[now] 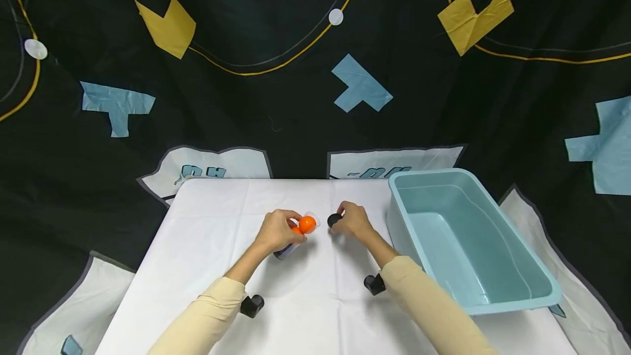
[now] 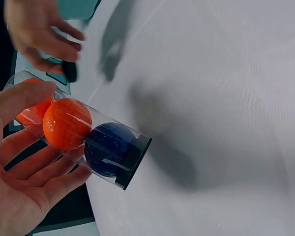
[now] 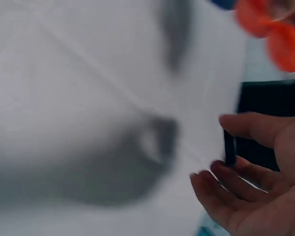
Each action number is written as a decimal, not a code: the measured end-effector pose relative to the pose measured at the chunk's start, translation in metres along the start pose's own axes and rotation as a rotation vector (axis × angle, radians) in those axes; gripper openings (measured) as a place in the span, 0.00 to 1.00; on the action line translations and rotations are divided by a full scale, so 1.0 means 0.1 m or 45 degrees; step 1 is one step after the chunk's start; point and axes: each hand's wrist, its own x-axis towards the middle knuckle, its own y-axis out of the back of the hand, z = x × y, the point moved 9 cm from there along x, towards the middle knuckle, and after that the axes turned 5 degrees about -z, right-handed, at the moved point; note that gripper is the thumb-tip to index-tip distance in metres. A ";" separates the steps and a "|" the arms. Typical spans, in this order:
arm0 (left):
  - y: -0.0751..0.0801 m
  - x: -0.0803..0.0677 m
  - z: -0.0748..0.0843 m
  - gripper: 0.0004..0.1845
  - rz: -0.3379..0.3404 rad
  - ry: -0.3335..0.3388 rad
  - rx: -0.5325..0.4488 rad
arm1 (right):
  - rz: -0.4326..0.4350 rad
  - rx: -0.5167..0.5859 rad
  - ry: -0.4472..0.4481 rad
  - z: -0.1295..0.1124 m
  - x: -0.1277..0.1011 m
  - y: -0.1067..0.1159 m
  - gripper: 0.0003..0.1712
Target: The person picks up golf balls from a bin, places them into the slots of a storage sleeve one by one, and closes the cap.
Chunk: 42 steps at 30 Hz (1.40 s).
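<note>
My left hand point(image 1: 278, 230) grips a clear tube point(image 2: 134, 162) above the white table. Two orange balls point(image 2: 67, 124) and a dark blue ball point(image 2: 108, 149) sit in a row inside it. The blue ball lies against the tube's black closed end, while the orange ones are near the thumb. Just to the right, my right hand point(image 1: 355, 222) pinches a round black cap point(image 1: 333, 219) between thumb and fingers. In the right wrist view the cap point(image 3: 229, 148) appears edge-on. A gap separates it from the tube.
A light blue plastic tub point(image 1: 443, 245) stands at the right of the white-clothed table point(image 1: 305, 316), beside my right forearm. Behind the table hangs a black cloth point(image 1: 276, 114) with blue and yellow patches. Small black devices point(image 1: 374, 284) sit at both wrists.
</note>
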 end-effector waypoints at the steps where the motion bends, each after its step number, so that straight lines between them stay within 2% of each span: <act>1: 0.00 0.00 0.00 0.20 0.000 0.002 -0.002 | -0.031 -0.016 0.015 -0.07 -0.01 0.04 0.22; 6: -0.03 0.03 0.04 0.19 -0.012 -0.006 -0.005 | -0.111 -0.076 0.072 -0.30 -0.09 0.21 0.22; 14: -0.08 0.04 0.09 0.19 -0.021 -0.018 0.020 | -0.129 -0.099 0.108 -0.42 -0.20 0.29 0.23; 29: -0.09 0.05 0.19 0.21 -0.031 -0.036 0.021 | -0.103 -0.100 0.161 -0.44 -0.30 0.41 0.24; 39: -0.14 0.07 0.21 0.21 -0.050 -0.036 0.037 | -0.137 -0.018 0.163 -0.44 -0.33 0.45 0.24; 42: -0.16 0.07 0.23 0.21 -0.056 -0.038 0.037 | -0.177 0.032 0.158 -0.45 -0.34 0.44 0.24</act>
